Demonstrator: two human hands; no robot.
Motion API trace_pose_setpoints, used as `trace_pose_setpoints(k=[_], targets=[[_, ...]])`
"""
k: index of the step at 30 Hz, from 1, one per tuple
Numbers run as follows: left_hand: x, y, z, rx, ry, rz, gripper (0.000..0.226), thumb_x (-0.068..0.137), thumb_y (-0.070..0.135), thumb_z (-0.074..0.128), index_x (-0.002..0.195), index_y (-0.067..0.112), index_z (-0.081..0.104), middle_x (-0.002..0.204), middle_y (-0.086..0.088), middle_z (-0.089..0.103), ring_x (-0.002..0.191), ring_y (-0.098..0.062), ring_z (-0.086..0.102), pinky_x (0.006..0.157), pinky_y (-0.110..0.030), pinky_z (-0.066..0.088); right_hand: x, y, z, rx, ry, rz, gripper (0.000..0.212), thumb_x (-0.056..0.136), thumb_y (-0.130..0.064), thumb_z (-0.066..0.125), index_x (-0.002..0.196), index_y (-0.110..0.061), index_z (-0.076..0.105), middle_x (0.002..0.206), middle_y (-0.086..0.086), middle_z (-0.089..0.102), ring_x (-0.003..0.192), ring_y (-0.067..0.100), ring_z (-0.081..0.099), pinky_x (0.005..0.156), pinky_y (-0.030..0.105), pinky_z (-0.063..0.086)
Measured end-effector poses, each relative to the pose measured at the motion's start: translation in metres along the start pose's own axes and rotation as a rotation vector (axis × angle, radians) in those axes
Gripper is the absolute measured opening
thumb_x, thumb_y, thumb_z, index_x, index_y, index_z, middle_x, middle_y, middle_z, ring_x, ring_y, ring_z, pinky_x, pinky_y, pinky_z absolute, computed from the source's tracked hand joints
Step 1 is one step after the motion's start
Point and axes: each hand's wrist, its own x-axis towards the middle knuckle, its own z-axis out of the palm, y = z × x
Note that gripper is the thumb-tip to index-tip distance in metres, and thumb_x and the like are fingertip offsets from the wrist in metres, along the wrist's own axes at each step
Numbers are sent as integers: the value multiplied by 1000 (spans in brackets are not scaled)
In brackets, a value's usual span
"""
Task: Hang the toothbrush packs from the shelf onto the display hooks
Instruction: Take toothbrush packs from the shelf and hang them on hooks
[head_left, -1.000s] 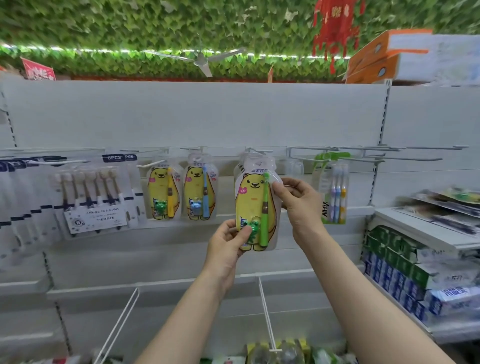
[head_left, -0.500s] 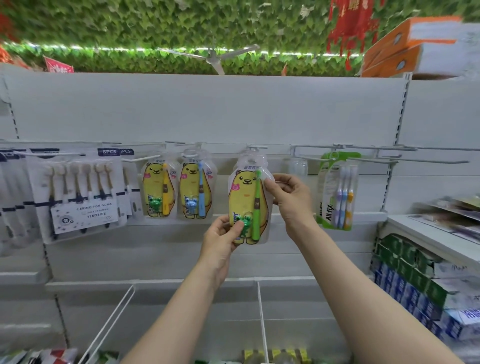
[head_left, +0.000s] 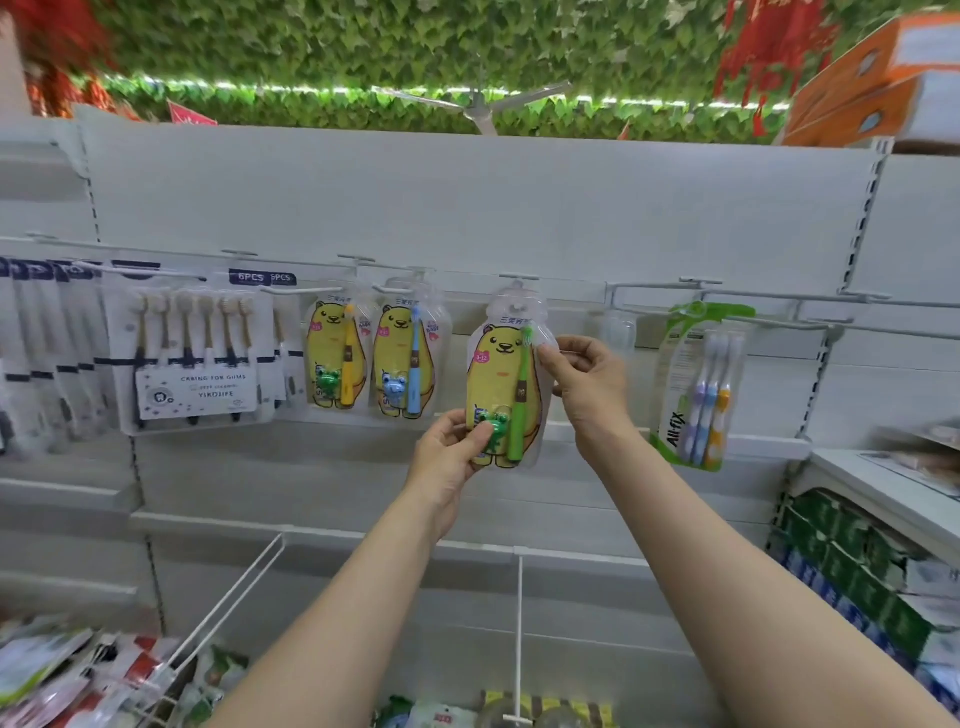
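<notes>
The bear toothbrush pack (head_left: 498, 374) is hanging upright, its long axis running 12 to 6 o'clock. Its top tab is sitting right at the display hook (head_left: 519, 279), though I cannot tell whether the hole is threaded. The left hand (head_left: 449, 457) is pinching its lower corner from 7 o'clock. The right hand (head_left: 589, 382) is pinching the upper edge from 3 o'clock, nearer the hook, so it is likely steering the tab.

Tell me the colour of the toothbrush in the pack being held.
The toothbrush is green; the head view shows it.
</notes>
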Motion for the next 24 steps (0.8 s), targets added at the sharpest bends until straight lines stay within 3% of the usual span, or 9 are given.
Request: trace_pose_setpoints(k=[7, 10, 13, 18, 21, 24], targets=[[-9, 4, 4, 136, 60, -31, 14, 93, 15, 66, 107, 16, 63, 105, -3, 70, 104, -22, 65, 96, -41, 52, -6, -12, -4, -130, 1, 62, 27, 87, -25, 76, 106, -8, 66, 92, 4, 71, 81, 12, 67, 63, 20, 50], [-25, 9, 5, 221, 123, -13, 28, 92, 24, 68, 118, 14, 60, 102, 5, 65, 96, -12, 60, 90, -32, 46, -17, -23, -10, -199, -24, 82, 35, 85, -32, 78, 110, -11, 64, 98, 3, 71, 93, 17, 68, 75, 29, 54], [-41, 14, -2, 324, 235, -2, 47, 88, 30, 73, 127, 11, 56, 117, 0, 63, 108, -18, 56, 93, -32, 41, -35, -39, -23, -320, -35, 91, 44, 84, -37, 78, 118, -14, 62, 106, -1, 67, 102, 16, 65, 91, 37, 55], [-91, 40, 0, 672, 172, 127, 53, 83, 32, 78, 128, 16, 56, 125, -1, 61, 116, -20, 57, 102, -38, 46, -91, -81, -60, -727, -139, -78, 46, 90, -36, 70, 129, -13, 59, 123, 1, 64, 106, 15, 61, 91, 30, 49], [-128, 64, 7, 1063, 73, 330, 51, 84, 36, 76, 128, 19, 57, 125, -3, 58, 118, -21, 53, 103, -43, 45, -130, -106, -86, -1079, -257, -215, 47, 93, -41, 64, 133, -17, 57, 133, 0, 61, 118, 18, 58, 94, 34, 47], [-169, 83, 23, 1284, -39, 405, 50, 90, 40, 67, 133, 18, 54, 130, -6, 53, 125, -26, 44, 105, -46, 42, -165, -133, -114, -1341, -354, -248, 49, 95, -49, 58, 135, -21, 54, 136, 3, 57, 122, 25, 54, 95, 40, 48]])
